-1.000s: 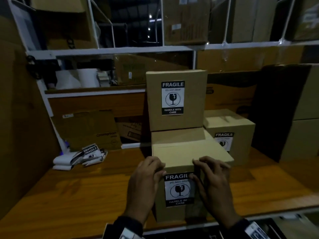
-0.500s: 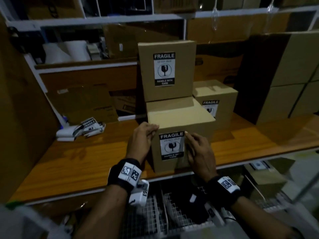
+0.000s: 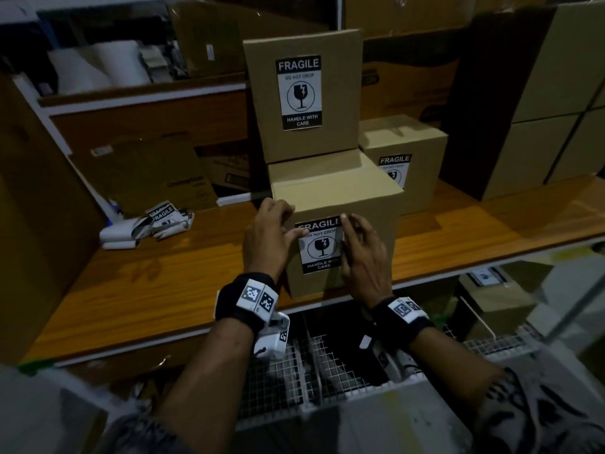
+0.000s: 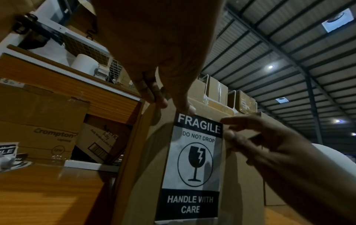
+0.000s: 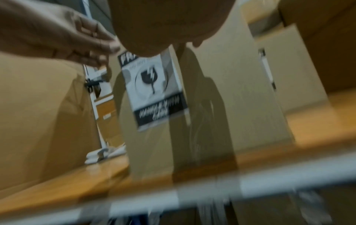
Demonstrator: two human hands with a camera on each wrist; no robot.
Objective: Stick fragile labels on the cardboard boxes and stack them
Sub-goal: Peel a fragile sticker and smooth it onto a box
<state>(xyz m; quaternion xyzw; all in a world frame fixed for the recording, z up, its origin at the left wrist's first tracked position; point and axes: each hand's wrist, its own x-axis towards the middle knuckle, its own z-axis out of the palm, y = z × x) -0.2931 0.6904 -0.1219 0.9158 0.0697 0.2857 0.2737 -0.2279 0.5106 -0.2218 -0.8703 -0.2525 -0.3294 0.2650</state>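
- While the front box (image 3: 340, 204) sits at the near edge of the wooden counter (image 3: 163, 273), both hands work its fragile label (image 3: 320, 245).
- Left hand (image 3: 266, 237): fingers relaxed, tips resting at the label's top-left corner and the box's upper edge.
- Right hand (image 3: 363, 253): fingers spread and loose, touching the label's right edge, gripping nothing.
- Behind, a labelled box (image 3: 304, 93) stands on another; a third labelled box (image 3: 406, 158) sits right.
- Spare labels (image 3: 154, 221) lie left on the counter.
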